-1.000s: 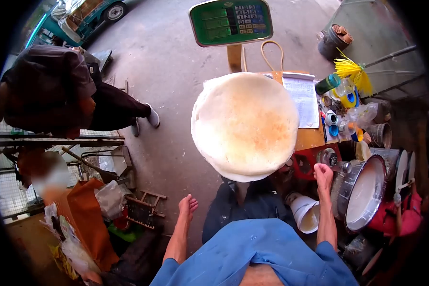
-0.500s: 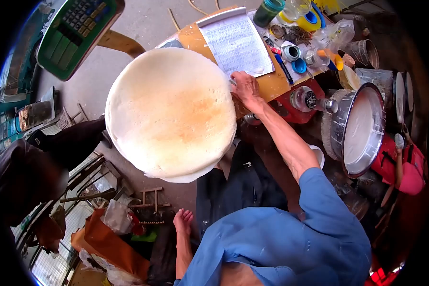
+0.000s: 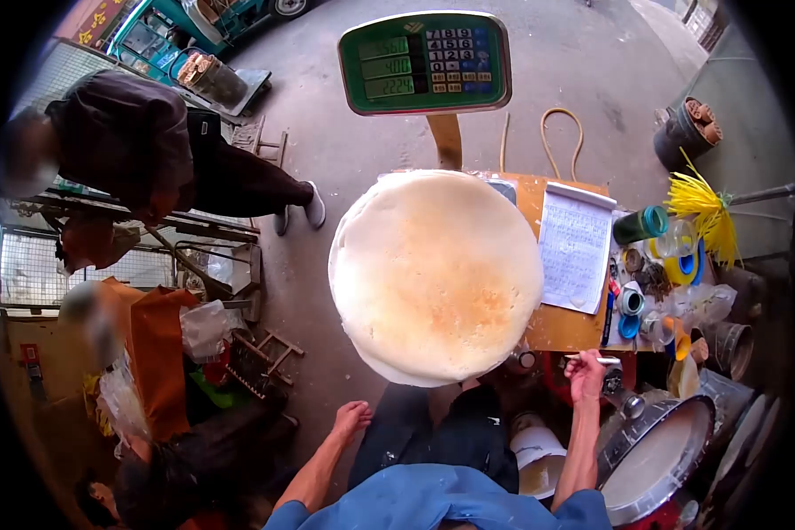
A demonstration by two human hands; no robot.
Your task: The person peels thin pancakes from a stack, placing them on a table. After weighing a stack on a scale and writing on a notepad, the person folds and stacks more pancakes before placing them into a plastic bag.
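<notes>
A thick stack of round, pale flatbreads (image 3: 437,278), browned in patches on top, sits in front of me below the green display of a scale (image 3: 424,64). My right hand (image 3: 585,377) is raised beside the table's front edge, its fingers closed around a slim white pen-like stick (image 3: 605,359). Low at the left, clear of the stack, my left hand (image 3: 352,420) has its fingers curled in, and nothing shows in them. A handwritten sheet of paper (image 3: 574,252) lies on the wooden table (image 3: 556,329) right of the stack.
Jars, tape rolls and a marker crowd the table's right end. A large metal basin (image 3: 658,459) with pale contents and a white bucket (image 3: 539,464) stand near my right arm. A person (image 3: 132,141) stands at the left; another is at lower left beside an orange-brown sheet (image 3: 157,353).
My view has swung, and the scale display now faces me upright. My right hand has drawn back from the table beside the stack and now holds up the white stick.
</notes>
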